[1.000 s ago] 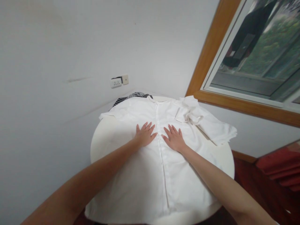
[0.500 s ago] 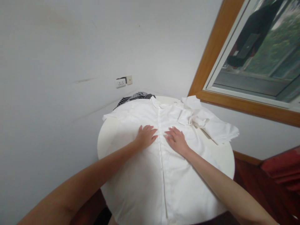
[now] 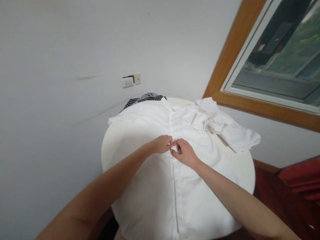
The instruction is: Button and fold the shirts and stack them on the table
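Left hand [image 3: 163, 144]: formerly spread flat on the left half of the white shirt [image 3: 161, 186], now drawn in to the front strip, its grip closed in a pinch on the strip's edge. Right hand [image 3: 186, 152]: also lifted from flat contact; thumb and forefinger are curved towards the same spot, nearly meeting the left fingertips. Whether cloth is caught in this grip cannot be told. The work is judged to have passed from flat-handed contact to fingertip handling of the front edge. The shirt is laid front up across the round table [image 3: 110, 143], collar far, hem near; a bunched part [image 3: 236, 135], probably a sleeve, is hung over the far right rim.

Count, left to right: one socket [image 3: 127, 82], one small wall plate [image 3: 137, 79], one striped cloth [image 3: 147, 97] beyond the shirt, one shirt, one table, two hands, one window [image 3: 287, 66], one red cloth [image 3: 303, 178].
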`<state>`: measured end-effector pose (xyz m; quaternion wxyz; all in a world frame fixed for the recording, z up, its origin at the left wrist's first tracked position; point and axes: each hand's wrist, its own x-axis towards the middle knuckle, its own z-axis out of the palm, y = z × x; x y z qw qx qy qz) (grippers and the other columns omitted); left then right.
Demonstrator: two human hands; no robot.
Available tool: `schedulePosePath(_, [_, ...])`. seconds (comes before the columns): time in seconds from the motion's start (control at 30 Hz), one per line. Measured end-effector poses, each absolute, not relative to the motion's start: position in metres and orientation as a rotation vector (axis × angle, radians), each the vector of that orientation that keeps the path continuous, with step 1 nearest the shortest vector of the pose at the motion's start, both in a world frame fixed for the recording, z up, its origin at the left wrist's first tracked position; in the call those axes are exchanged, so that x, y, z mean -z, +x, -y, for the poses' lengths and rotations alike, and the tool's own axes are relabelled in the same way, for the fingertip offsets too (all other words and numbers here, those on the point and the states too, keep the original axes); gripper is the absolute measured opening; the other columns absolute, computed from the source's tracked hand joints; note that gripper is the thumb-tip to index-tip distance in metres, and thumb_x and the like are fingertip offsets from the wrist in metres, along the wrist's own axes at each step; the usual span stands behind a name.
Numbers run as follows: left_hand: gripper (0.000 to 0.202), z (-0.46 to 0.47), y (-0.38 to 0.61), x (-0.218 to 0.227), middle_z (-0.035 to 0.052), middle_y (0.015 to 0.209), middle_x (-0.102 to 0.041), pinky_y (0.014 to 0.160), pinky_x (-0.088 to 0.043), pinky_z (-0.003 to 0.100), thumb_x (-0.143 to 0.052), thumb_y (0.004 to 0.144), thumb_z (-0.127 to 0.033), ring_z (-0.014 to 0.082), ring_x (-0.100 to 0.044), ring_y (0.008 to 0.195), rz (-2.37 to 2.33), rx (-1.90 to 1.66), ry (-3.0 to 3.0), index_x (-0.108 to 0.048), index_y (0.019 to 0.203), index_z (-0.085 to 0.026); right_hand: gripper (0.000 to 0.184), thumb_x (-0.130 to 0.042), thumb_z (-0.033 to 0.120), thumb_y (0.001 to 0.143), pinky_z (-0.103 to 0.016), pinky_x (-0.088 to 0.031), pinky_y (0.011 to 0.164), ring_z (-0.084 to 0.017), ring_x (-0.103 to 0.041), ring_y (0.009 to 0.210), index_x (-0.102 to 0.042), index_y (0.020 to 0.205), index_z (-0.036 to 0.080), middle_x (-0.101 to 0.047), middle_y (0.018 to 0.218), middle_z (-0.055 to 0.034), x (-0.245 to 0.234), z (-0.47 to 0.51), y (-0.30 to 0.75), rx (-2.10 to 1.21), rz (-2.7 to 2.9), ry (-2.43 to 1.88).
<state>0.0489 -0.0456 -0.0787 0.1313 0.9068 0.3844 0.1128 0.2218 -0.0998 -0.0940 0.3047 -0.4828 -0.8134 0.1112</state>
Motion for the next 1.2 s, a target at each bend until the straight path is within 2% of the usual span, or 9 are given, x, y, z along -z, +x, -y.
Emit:
schedulePosePath(0.23, [0.01,0.027,0.043,0.088,0.0049,0.081,-0.059,0.083,-0.044,0.031,-0.05,0.081,-0.015,0.0191,-0.057,0.084,-1.074,-0.459,2.695,-0.056,0.089,-0.017,0.014,-0.058,0.028,0.079,-0.027,-0.039,0.069,-0.016,-0.049,0.07,-0.057,0.089,0.019,-0.048,0.069,0.0015,0.1,0.07,0.225,-0.248,2.161,-1.264])
schedulePosePath(0.43, [0.015,0.016,0.05,0.093,0.0087,0.092,-0.059,0.088,-0.044,0.035,-0.042,0.083,-0.013,0.021,-0.055,0.092,-1.153,-0.576,2.733,-0.054,0.093,-0.016,0.014,-0.059,0.028,0.077,-0.026,-0.038,0.068,-0.016,-0.048,0.069,-0.058,0.087,0.018,-0.047,0.067,0.0021,0.099,0.046,0.225,-0.224,2.132,-1.301])
schedulePosePath(0.57, [0.016,0.006,0.053,0.095,0.0084,0.096,-0.06,0.09,-0.044,0.036,-0.043,0.083,-0.013,0.021,-0.055,0.094,-1.16,-0.596,2.721,-0.053,0.094,-0.017,0.013,-0.059,0.028,0.077,-0.025,-0.038,0.067,-0.015,-0.048,0.07,-0.058,0.086,0.019,-0.047,0.067,0.0023,0.098,0.037,0.226,-0.235,2.129,-1.316])
schedulePosePath(0.73, [0.015,0.001,0.054,0.095,0.0068,0.091,-0.06,0.089,-0.044,0.034,-0.045,0.081,-0.013,0.0198,-0.056,0.091,-1.169,-0.629,2.69,-0.054,0.092,-0.017,0.013,-0.06,0.029,0.077,-0.025,-0.038,0.067,-0.014,-0.048,0.069,-0.06,0.085,0.019,-0.049,0.07,0.0019,0.099,0.033,0.228,-0.247,2.108,-1.299])
schedulePosePath(1.0, [0.014,-0.007,0.045,0.099,0.005,0.081,-0.059,0.081,-0.047,0.032,-0.045,0.086,-0.019,0.0172,-0.055,0.082,-1.09,-0.735,2.59,-0.059,0.086,-0.017,0.013,-0.056,0.026,0.082,-0.024,-0.041,0.067,-0.014,-0.051,0.071,-0.067,0.083,0.019,-0.057,0.076,-0.0011,0.097,0.035,0.235,-0.366,2.114,-1.257])
schedulePosePath(1.2, [0.015,-0.005,0.035,0.098,0.0059,0.086,-0.059,0.08,-0.049,0.03,-0.048,0.085,-0.019,0.0148,-0.058,0.08,-1.023,-0.732,2.516,-0.063,0.088,-0.016,0.015,-0.055,0.018,0.081,-0.024,-0.043,0.071,-0.014,-0.054,0.074,-0.07,0.083,0.018,-0.059,0.076,-0.0018,0.088,0.04,0.235,-0.392,2.14,-1.24])
